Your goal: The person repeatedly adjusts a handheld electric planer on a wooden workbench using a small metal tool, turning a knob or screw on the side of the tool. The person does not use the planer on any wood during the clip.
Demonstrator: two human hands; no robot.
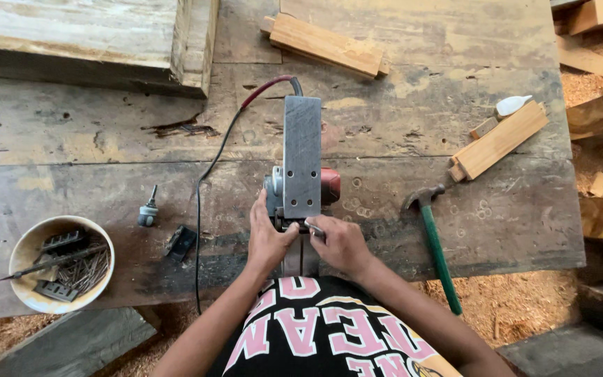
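Both hands — left hand [268,241], right hand [340,244] — pinch the upturned planer [301,164] at six o'clock, right fingers clamped on a small tool [314,227] — blade adjustment, needing steady turning.

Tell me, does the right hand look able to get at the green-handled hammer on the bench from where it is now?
Probably yes. The hammer lies just beside the right hand, with only bare bench between them. That hand now holds a small metal tool at the upturned power planer.

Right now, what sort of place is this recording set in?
Most likely a carpentry workshop. A worn wooden workbench carries an upturned electric planer, a green-handled hammer and a bowl of nails, and sawdust covers the ground. Both hands, left hand and right hand, work at the planer.
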